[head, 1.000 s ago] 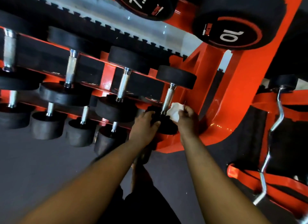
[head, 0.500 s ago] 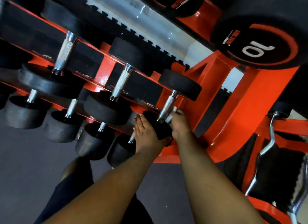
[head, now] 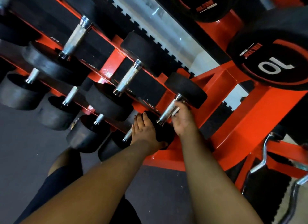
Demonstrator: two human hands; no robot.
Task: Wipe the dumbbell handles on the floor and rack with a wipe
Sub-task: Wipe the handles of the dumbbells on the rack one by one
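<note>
Since the frame a second earlier, the right hand point(head: 182, 119) had slid up the handle toward the far head, and the wipe point(head: 176, 110), then a bunched white wad, showed only as a thin white strip.

Item: rack dumbbell point(head: 180, 99), end position of the lower tier on the orange rack point(head: 250, 117). Long axis ran diagonally, from the near head at lower left to the far head at upper right. Its handle point(head: 167, 111) was knurled bright steel with polished collars; both heads were matte black rubber.

Right hand: fingers curled behind the handle, pinching the wipe against its right side. Left hand point(head: 146, 132): fingers straight and together, laid flat on the near head.

Adjacent: two larger dumbbells point(head: 128, 78) on the same tier to the left, lying parallel; a row of smaller dumbbells point(head: 70, 95) on the tier below, their heads crowding close under the left hand. Overhead, a large dumbbell head marked "10" point(head: 275, 65). Far right, a chrome curl bar point(head: 265, 155) on an orange stand. Dark grey floor point(head: 25, 148) beneath.
</note>
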